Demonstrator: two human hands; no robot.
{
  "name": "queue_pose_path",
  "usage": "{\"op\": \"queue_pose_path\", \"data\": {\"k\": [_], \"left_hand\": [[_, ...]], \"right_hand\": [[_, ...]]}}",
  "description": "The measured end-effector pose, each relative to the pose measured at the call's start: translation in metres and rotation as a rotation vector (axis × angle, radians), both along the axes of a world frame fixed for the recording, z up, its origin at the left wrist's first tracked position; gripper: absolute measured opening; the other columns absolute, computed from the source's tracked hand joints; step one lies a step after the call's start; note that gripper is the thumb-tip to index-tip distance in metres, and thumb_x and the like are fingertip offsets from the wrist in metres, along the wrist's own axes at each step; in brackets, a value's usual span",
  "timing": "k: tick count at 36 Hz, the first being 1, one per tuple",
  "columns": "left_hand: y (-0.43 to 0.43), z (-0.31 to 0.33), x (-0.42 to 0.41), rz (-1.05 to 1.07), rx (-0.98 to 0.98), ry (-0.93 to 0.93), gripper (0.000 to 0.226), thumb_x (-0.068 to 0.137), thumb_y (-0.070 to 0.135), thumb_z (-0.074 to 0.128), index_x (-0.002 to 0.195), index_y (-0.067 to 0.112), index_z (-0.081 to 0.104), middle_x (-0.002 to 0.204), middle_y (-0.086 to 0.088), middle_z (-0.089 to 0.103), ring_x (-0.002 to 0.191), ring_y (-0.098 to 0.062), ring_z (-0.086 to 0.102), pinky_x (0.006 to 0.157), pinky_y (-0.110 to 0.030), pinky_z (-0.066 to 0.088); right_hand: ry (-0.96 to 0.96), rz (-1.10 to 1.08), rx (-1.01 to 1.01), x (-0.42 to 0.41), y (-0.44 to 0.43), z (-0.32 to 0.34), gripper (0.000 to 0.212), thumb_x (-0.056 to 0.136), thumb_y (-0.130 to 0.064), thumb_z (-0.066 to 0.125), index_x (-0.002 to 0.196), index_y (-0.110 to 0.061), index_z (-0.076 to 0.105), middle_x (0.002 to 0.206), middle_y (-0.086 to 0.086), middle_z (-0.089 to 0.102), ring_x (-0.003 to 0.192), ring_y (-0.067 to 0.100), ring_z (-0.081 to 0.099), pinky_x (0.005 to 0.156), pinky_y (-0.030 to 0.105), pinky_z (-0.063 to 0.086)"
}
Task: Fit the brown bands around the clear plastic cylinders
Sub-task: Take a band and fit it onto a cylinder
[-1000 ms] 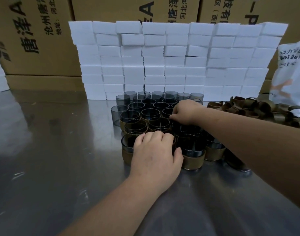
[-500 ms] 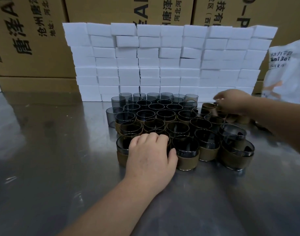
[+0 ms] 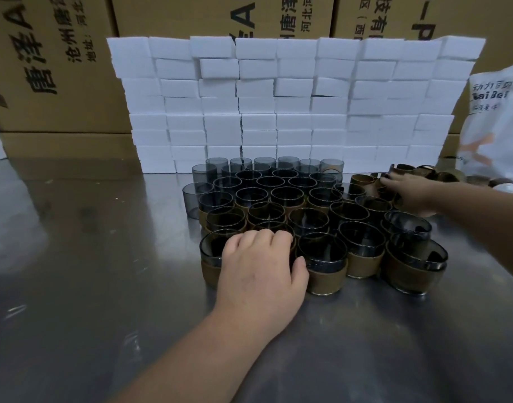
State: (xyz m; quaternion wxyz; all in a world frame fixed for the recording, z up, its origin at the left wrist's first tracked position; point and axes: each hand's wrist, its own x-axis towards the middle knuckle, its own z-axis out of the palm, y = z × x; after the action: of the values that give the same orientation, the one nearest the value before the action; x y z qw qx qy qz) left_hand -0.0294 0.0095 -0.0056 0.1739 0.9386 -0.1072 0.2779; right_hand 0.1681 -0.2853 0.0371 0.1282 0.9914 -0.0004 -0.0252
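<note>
Clear cylinders (image 3: 286,196), one packed cluster, centre of frame on the steel tabletop (image 3: 75,286); nearer rows wear brown bands (image 3: 326,279), far rows bare.
Left hand (image 3: 258,266), lower centre: fingers curled down over front-row cylinders, thumb against a banded one. Right hand (image 3: 412,193), right of centre: laid on the loose bands (image 3: 450,175) heaped beside the cluster; whether its fingers pinch one cannot be told. Behind: wall of white foam blocks (image 3: 278,106), cardboard boxes (image 3: 60,68); printed bag (image 3: 499,120) far right.
</note>
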Motion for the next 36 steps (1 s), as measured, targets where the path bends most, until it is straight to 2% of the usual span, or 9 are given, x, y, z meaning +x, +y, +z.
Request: {"op": "queue_pose_path", "data": {"k": [4, 7, 10, 13, 21, 25, 28, 32, 36], "left_hand": [[0.0, 0.0, 0.0, -0.001, 0.008, 0.006, 0.038, 0.083, 0.043, 0.035, 0.103, 0.023, 0.061, 0.096, 0.008, 0.063, 0.099, -0.016, 0.054, 0.095, -0.034, 0.033], [0.0, 0.0, 0.001, 0.004, 0.01, 0.011, 0.038, 0.083, 0.043, 0.035, 0.104, 0.023, 0.06, 0.097, 0.008, 0.062, 0.1, -0.016, 0.053, 0.095, -0.033, 0.032], [0.0, -0.001, 0.001, -0.003, 0.007, 0.015, 0.032, 0.088, 0.041, 0.041, 0.109, 0.024, 0.057, 0.102, 0.008, 0.06, 0.104, -0.015, 0.05, 0.096, -0.032, 0.027], [0.0, -0.002, 0.001, -0.003, 0.014, 0.023, 0.031, 0.09, 0.042, 0.042, 0.113, 0.025, 0.055, 0.106, 0.009, 0.059, 0.107, -0.014, 0.048, 0.098, -0.031, 0.024], [0.0, -0.003, 0.002, 0.003, 0.007, 0.0, 0.036, 0.089, 0.044, 0.041, 0.116, 0.024, 0.055, 0.112, 0.008, 0.056, 0.111, -0.015, 0.045, 0.1, -0.031, 0.019], [0.0, -0.002, 0.001, 0.01, -0.002, -0.037, 0.042, 0.088, 0.043, 0.045, 0.123, 0.021, 0.052, 0.115, 0.005, 0.056, 0.112, -0.016, 0.046, 0.106, -0.035, 0.019], [0.001, -0.002, 0.001, 0.019, -0.004, -0.038, 0.045, 0.089, 0.043, 0.044, 0.128, 0.021, 0.049, 0.12, 0.005, 0.054, 0.116, -0.016, 0.045, 0.109, -0.037, 0.016], [0.001, 0.001, -0.001, -0.001, -0.026, -0.076, 0.049, 0.087, 0.044, 0.035, 0.126, 0.02, 0.052, 0.12, 0.004, 0.055, 0.115, -0.017, 0.046, 0.109, -0.037, 0.018], [0.005, 0.01, 0.001, -0.01, -0.183, -0.153, 0.049, 0.085, 0.04, 0.035, 0.119, 0.015, 0.059, 0.117, 0.0, 0.059, 0.112, -0.019, 0.049, 0.104, -0.037, 0.026]], "right_hand": [[-0.06, -0.011, -0.062, 0.003, -0.002, -0.007, 0.055, 0.095, -0.022, 0.046, 0.146, -0.026, 0.028, 0.155, 0.006, 0.02, 0.136, 0.031, 0.03, 0.107, 0.042, 0.035], [-0.163, -0.015, -0.081, -0.004, -0.004, -0.005, 0.054, 0.087, -0.026, 0.057, 0.138, -0.031, 0.04, 0.135, 0.007, 0.041, 0.12, 0.029, 0.044, 0.088, 0.038, 0.044], [-0.172, -0.044, -0.089, -0.01, -0.007, -0.003, 0.039, 0.086, -0.029, 0.058, 0.124, -0.028, 0.051, 0.106, 0.004, 0.046, 0.092, 0.023, 0.052, 0.067, 0.03, 0.043], [-0.141, -0.089, -0.063, -0.016, -0.012, -0.001, 0.018, 0.084, -0.026, 0.058, 0.101, -0.023, 0.063, 0.093, 0.0, 0.056, 0.081, 0.019, 0.056, 0.068, 0.029, 0.049], [-0.33, -0.173, 0.095, -0.034, -0.026, 0.026, 0.02, 0.091, -0.022, 0.046, 0.073, -0.016, 0.053, 0.071, 0.008, 0.053, 0.061, 0.019, 0.05, 0.049, 0.025, 0.037], [-0.456, -0.123, 0.253, -0.044, -0.015, 0.049, 0.018, 0.092, -0.024, 0.043, 0.087, -0.011, 0.054, 0.074, 0.008, 0.049, 0.068, 0.026, 0.05, 0.065, 0.035, 0.047], [-0.503, -0.009, 0.431, -0.069, 0.009, 0.06, 0.023, 0.094, -0.029, 0.04, 0.085, -0.016, 0.056, 0.077, 0.006, 0.055, 0.075, 0.028, 0.053, 0.067, 0.035, 0.045], [-0.616, 0.083, 0.962, -0.124, 0.05, 0.044, 0.022, 0.094, -0.019, 0.041, 0.084, -0.024, 0.06, 0.07, -0.009, 0.055, 0.062, 0.011, 0.049, 0.052, 0.025, 0.033], [-0.661, 0.06, 1.554, -0.174, 0.082, 0.002, 0.032, 0.094, -0.017, 0.043, 0.071, -0.023, 0.064, 0.071, -0.011, 0.066, 0.067, 0.004, 0.056, 0.068, 0.023, 0.045]]}}
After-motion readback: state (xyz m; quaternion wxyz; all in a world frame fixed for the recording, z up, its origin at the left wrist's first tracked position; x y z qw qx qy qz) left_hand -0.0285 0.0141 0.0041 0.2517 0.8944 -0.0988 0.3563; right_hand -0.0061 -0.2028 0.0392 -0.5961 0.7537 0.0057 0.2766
